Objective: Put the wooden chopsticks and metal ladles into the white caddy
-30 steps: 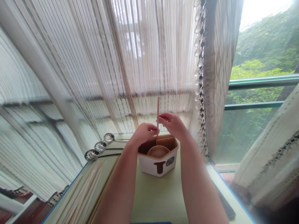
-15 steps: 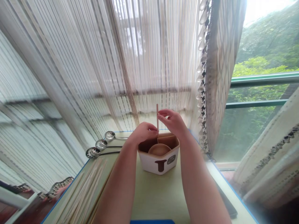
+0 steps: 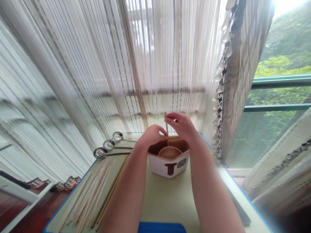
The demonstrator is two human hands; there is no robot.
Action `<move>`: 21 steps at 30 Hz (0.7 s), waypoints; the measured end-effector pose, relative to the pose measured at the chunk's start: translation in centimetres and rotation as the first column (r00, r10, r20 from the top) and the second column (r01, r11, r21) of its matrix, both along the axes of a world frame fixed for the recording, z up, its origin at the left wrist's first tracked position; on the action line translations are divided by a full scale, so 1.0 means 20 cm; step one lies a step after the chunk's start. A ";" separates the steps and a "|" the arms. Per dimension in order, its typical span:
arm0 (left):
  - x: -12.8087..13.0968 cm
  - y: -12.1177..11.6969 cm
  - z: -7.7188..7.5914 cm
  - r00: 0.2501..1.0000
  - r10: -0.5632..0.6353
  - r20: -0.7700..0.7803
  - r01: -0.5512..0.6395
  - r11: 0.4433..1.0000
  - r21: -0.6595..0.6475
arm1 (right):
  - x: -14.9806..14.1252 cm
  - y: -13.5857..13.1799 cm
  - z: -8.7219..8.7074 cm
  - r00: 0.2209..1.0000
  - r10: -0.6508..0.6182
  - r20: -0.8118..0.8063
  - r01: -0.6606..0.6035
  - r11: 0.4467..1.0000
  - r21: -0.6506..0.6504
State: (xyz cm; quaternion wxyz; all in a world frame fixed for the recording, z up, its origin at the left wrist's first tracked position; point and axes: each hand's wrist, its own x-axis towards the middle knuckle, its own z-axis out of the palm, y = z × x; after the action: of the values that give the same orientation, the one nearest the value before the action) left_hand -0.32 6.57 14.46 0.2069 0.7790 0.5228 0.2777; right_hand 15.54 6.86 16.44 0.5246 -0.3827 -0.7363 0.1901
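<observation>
A thin wooden chopstick [image 3: 167, 128] stands almost upright over the back of a white-and-brown holder [image 3: 157, 166] with inner compartments. My right hand [image 3: 180, 124] pinches its upper end between thumb and fingertips. Lower down, beside the holder's back rim, my left hand [image 3: 155, 134] has thumb and fingers closed around the chopstick; its exact contact is partly hidden. The chopstick's lower end is out of sight behind the rim. A round brown cup-like compartment [image 3: 170, 151] sits at the holder's front.
Several loose chopsticks [image 3: 93, 191] lie on the table [image 3: 165, 200] left of my left forearm. Three metal ladles [image 3: 109, 144], some with slotted bowls, rest behind them. A blue object [image 3: 161, 227] is at the near edge, a dark flat object [image 3: 236, 207] on the right. Curtains [image 3: 170, 64] hang behind.
The chopstick has sunk lower, showing less length above the holder, with my right hand moving down along with it. My left hand stays by the rim. The camera view has shifted slightly.
</observation>
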 end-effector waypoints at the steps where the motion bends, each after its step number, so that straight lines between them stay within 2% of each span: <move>1: 0.00 0.00 0.00 1.000 -0.016 0.012 0.016 1.000 0.017 | 0.00 0.00 0.00 1.000 0.007 0.012 -0.007 1.000 -0.009; 13: 0.05 0.01 -0.02 0.998 -0.035 0.044 0.036 0.999 -0.030 | 0.04 0.04 -0.04 0.986 0.126 0.108 -0.119 0.991 -0.066; 21: 0.05 -0.02 0.00 1.000 0.000 0.000 0.000 0.998 -0.058 | 0.09 0.02 -0.01 0.992 0.096 0.087 -0.089 0.993 -0.073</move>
State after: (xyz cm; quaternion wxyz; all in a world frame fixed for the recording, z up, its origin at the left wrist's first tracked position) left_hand 0.75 6.19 14.48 0.2293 0.7728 0.5304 0.2625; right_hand 17.37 7.35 16.17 0.4679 -0.3743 -0.7692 0.2223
